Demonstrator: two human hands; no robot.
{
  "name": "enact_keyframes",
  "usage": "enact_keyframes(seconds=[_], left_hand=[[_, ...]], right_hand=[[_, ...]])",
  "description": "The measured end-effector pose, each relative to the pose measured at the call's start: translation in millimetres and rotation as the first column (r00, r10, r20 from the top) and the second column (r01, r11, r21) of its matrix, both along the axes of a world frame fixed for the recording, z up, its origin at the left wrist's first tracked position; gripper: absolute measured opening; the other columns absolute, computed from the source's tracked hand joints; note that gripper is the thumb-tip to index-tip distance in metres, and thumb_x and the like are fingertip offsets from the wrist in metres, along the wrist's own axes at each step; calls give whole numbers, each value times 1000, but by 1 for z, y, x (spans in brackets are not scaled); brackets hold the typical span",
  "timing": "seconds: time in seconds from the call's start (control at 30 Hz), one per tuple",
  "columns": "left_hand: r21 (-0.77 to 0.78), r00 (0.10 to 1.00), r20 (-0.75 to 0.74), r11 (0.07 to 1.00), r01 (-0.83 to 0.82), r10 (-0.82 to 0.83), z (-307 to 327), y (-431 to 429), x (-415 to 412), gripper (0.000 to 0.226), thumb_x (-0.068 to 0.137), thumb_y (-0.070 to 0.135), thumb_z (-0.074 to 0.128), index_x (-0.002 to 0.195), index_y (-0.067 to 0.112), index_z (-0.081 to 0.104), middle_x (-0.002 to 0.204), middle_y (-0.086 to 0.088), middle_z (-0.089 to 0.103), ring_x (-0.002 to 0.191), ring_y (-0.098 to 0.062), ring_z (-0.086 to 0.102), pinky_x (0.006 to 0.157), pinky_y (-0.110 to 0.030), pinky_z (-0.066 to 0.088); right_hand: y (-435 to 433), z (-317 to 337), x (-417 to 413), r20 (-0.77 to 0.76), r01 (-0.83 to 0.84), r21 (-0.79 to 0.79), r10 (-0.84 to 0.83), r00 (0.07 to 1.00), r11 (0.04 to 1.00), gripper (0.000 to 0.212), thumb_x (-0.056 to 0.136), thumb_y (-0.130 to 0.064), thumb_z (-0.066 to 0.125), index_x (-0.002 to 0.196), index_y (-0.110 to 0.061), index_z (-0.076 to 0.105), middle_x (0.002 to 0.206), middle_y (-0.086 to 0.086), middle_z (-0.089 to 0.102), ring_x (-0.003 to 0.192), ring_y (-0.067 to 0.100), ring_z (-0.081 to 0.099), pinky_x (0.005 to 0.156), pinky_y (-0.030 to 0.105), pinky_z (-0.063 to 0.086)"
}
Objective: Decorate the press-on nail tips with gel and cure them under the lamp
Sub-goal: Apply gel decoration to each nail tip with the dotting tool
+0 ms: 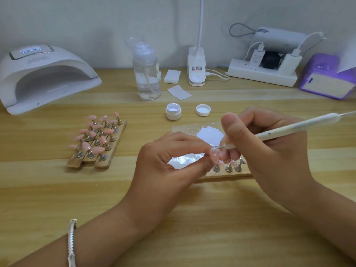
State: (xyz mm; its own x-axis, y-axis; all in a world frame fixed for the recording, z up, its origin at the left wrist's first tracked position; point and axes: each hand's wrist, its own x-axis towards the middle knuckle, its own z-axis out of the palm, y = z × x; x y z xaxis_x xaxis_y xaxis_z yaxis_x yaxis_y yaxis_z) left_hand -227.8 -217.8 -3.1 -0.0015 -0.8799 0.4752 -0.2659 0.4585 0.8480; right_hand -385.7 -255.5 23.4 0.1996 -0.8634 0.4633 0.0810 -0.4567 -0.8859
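left hand [163, 160] pinches nail tip [214, 156], pen [279, 131] touching

home nail desk | curing lamp [44, 74] | nail tips on stands [98, 139] | power strip [264, 72]

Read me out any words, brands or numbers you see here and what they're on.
"SUN": top of the nail lamp; smaller print beside it blurred.
Lit display on that lamp: blurred, unreadable.
Sticker on the desk lamp base: too blurred.
Print on the charger: too small.
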Motion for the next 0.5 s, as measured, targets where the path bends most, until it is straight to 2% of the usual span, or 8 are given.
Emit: enact_keyframes(seconds=[0.17,0.5], left_hand=[[6,1000,1,1000,0,0,0,-1,0,4,78,22,79,82,22,79,84,14,74,87,-14,70,80,-24,50],[2,1000,6,1000,-8,8,0,0,0,4,78,23,79,82,21,79,84,14,75,87,-16,70,79,-26,51]], right_hand=[[0,0,-1,-8,-1,-6,1,1000,1000,32,92,-16,65,61,-10,60,51,4,63,43,13,59,47,22,47],[-1,0,0,-13,-11,-12,11,1000,1000,31,92,-18,67,61,-13,61,52,4,63,44,13,59,48,20,46]])
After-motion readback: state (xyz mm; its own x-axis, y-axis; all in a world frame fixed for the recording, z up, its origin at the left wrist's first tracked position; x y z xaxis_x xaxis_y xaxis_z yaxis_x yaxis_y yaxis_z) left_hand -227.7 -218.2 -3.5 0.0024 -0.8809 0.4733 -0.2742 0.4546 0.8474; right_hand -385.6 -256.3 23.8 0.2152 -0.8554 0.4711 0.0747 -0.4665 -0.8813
